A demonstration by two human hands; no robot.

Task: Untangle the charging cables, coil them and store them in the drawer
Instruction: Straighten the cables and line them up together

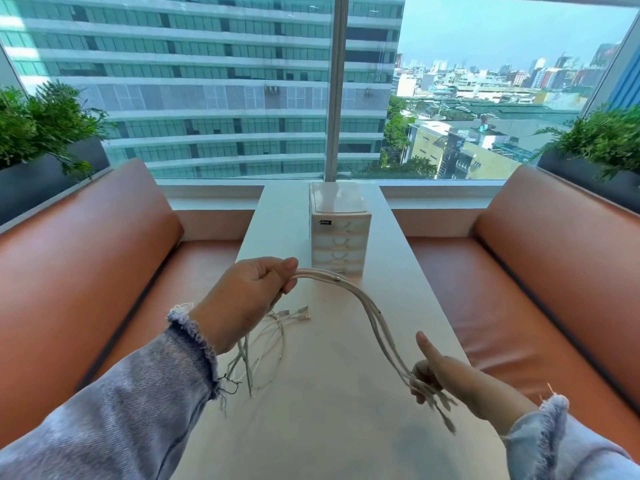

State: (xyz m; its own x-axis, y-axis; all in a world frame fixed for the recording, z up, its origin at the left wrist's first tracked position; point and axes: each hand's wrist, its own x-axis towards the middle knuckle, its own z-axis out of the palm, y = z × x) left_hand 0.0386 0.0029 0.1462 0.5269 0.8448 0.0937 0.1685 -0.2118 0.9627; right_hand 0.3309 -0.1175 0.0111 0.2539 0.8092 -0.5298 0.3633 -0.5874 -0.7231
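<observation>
A bundle of white charging cables [363,303] arcs in the air between my two hands above the white table [329,427]. My left hand [246,299] grips the bundle at one end, and more cable loops with plug ends [273,337] hang from it down onto the table. My right hand [440,372] holds the other end with curled fingers and the thumb stuck up; blurred plugs dangle below it. A small white drawer unit [341,233] with several shut drawers stands farther back on the table, just beyond my left hand.
Orange leather bench seats [114,258] [540,268] flank the narrow table on both sides. A large window [221,81] rises behind the drawer unit. Dark planters with green plants [38,129] [599,140] sit behind each bench back.
</observation>
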